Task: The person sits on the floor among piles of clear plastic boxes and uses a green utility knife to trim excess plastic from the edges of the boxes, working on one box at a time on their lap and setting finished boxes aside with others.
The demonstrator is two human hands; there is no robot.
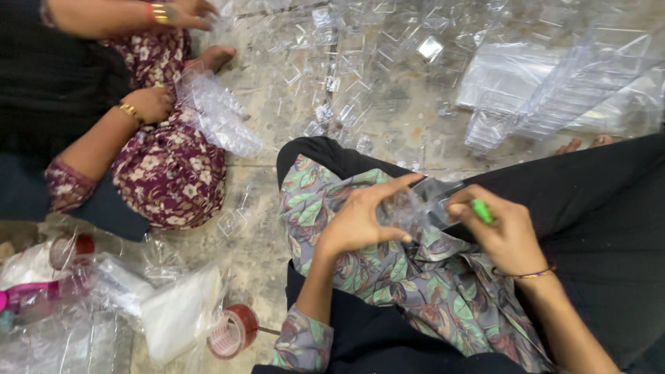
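Observation:
My left hand [364, 218] and my right hand [502, 228] meet over my lap, both gripping a small clear plastic piece [422, 201] between them. A thin green tool [482, 211] sticks out of my right hand's fingers. My lap is covered by leaf-patterned cloth [415, 284]. The left hand's fingers are spread along the piece's left side.
Many clear plastic boxes [346, 62] litter the floor ahead, with stacked clear trays [554, 90] at the right. Another person in floral cloth sits at the left, a hand [149, 104] on a clear bag [218, 114]. A red tape roll [232, 331] and plastic bags [176, 312] lie lower left.

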